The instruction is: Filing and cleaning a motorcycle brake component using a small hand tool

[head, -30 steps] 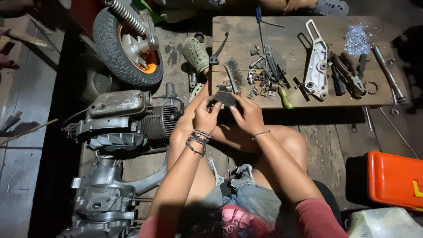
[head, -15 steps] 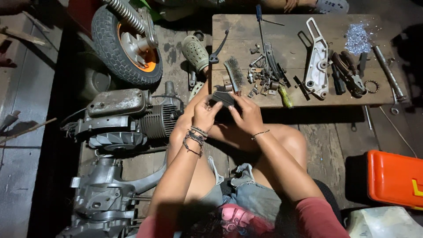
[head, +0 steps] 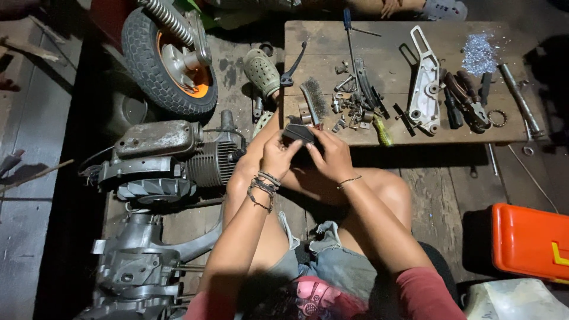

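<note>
Both hands are on a small dark part (head: 298, 134), flat-ish and wedge shaped, held right at the 6 o'clock edge of the wooden table (head: 391, 44). Left hand (head: 277, 155) grip pinching its near end, right hand (head: 333, 155) grip clamped round the other side. Wire brush (head: 313, 98) at 12 o'clock of it

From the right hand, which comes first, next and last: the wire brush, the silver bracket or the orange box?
From the right hand:
1. Wire brush, just above it on the board's near left edge.
2. Silver bracket, farther right on the board.
3. Orange box, far right on the floor.
</note>
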